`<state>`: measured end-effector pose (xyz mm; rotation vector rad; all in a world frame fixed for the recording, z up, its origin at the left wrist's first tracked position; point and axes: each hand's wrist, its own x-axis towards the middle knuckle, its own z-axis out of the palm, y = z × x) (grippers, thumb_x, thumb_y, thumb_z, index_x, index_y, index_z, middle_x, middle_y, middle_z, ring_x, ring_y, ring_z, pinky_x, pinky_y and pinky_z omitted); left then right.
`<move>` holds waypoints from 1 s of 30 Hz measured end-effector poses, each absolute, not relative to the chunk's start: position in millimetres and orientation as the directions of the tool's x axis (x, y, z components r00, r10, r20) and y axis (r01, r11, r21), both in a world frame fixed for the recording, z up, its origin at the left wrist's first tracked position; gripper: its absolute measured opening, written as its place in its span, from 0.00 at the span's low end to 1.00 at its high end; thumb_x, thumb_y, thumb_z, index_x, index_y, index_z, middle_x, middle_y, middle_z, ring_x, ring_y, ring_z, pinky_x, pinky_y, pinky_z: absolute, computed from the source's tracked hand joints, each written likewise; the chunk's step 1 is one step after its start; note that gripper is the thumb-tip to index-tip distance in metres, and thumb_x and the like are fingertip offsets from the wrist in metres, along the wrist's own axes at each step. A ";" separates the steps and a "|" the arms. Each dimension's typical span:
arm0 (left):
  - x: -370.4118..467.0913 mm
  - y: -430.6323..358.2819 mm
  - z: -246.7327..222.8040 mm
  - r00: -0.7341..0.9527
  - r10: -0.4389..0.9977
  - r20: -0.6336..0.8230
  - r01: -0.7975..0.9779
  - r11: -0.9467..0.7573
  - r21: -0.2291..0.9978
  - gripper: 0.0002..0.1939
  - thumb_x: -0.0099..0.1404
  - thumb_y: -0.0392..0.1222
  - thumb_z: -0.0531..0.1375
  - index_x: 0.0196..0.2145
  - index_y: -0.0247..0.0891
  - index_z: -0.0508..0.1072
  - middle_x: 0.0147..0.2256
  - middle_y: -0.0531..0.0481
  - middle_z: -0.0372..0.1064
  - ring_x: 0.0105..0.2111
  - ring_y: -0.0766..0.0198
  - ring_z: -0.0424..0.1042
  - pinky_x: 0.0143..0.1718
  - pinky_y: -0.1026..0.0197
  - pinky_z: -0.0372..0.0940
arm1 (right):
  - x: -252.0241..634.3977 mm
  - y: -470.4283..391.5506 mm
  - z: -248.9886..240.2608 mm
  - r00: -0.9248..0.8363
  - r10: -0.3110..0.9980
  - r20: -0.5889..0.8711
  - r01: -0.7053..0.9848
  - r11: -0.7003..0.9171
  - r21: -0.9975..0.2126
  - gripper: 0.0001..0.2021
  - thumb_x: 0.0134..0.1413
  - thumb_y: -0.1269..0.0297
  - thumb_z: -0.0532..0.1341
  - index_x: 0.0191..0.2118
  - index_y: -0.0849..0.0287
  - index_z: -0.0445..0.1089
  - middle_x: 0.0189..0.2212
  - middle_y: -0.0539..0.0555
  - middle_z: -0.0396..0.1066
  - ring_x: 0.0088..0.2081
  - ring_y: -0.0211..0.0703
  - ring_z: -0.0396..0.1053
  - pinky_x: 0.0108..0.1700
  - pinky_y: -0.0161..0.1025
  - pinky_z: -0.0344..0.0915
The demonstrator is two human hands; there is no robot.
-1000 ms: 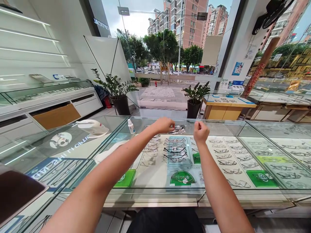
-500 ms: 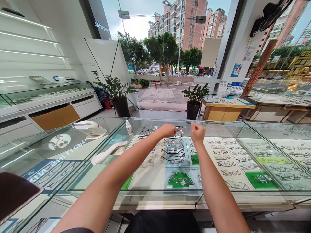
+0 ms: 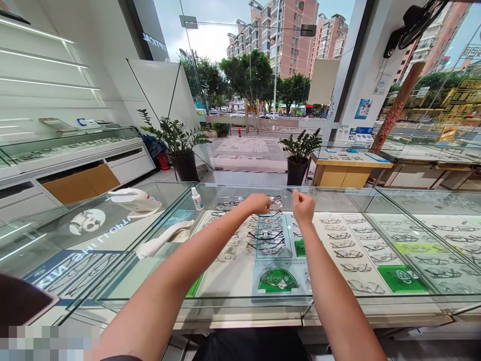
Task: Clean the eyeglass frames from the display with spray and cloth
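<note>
Eyeglasses (image 3: 275, 202) sit at the far edge of the glass counter (image 3: 338, 200), at about 12 o'clock in the head view, thin-framed and partly lost among reflections of the frames shown under the glass. Left hand (image 3: 258, 203) reaches out on a fully stretched arm and meets the pair's left end, its fingers curled in toward that end; whether they truly pinch the frame is too small to tell. Right hand (image 3: 302, 207) is balled into a loose fist at 3 o'clock of the pair, just beside it, thumb and fingertips pressed together at the top (something fine may be nipped there, but it cannot be made out). So the pair lies between the two hands, touching or nearly touching the left one and a little apart from the right one. Beneath both hands, inside the case, rows of display glasses (image 3: 268, 235) lie on a pale tray. At 9 o'clock of the left hand a small spray bottle (image 3: 196, 198) stands upright on the counter top, and farther toward 8 o'clock a white cloth (image 3: 165, 239) lies crumpled. Two potted plants (image 3: 298, 155) stand on the floor beyond the counter.
</note>
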<state>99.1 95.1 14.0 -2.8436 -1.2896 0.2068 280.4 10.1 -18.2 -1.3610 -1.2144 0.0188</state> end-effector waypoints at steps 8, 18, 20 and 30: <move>108.2 119.1 10.2 0.583 0.808 -0.081 0.805 -0.588 -0.073 0.13 0.62 0.44 0.63 0.42 0.40 0.83 0.43 0.37 0.81 0.44 0.47 0.78 0.45 0.55 0.70 | 278.7 9.3 -19.6 0.437 0.596 0.674 0.681 0.270 -0.681 0.26 0.67 0.51 0.54 0.18 0.53 0.50 0.16 0.46 0.48 0.23 0.38 0.44 0.28 0.40 0.46; 105.5 119.8 -0.8 0.576 0.817 -0.035 0.815 -0.577 -0.049 0.10 0.60 0.41 0.62 0.36 0.39 0.83 0.38 0.35 0.81 0.41 0.49 0.79 0.43 0.56 0.69 | 279.7 13.9 -24.5 0.433 0.582 0.688 0.729 0.222 -0.647 0.24 0.66 0.51 0.55 0.19 0.53 0.54 0.15 0.46 0.52 0.22 0.39 0.46 0.28 0.39 0.45; 101.9 112.3 5.8 0.580 0.815 0.013 0.815 -0.579 -0.026 0.10 0.61 0.40 0.61 0.36 0.38 0.82 0.38 0.35 0.81 0.40 0.48 0.78 0.41 0.56 0.68 | 280.2 14.5 -25.6 0.435 0.578 0.690 0.731 0.221 -0.646 0.23 0.65 0.52 0.55 0.19 0.53 0.55 0.15 0.46 0.52 0.21 0.39 0.47 0.28 0.39 0.46; 30.0 38.4 36.9 0.435 0.789 0.435 0.659 -0.608 0.444 0.14 0.70 0.50 0.56 0.37 0.40 0.78 0.38 0.46 0.77 0.38 0.58 0.73 0.39 0.60 0.63 | 272.1 14.1 -28.4 0.361 0.610 0.705 0.715 0.304 -0.629 0.17 0.64 0.52 0.57 0.26 0.55 0.62 0.19 0.45 0.60 0.24 0.39 0.57 0.32 0.37 0.53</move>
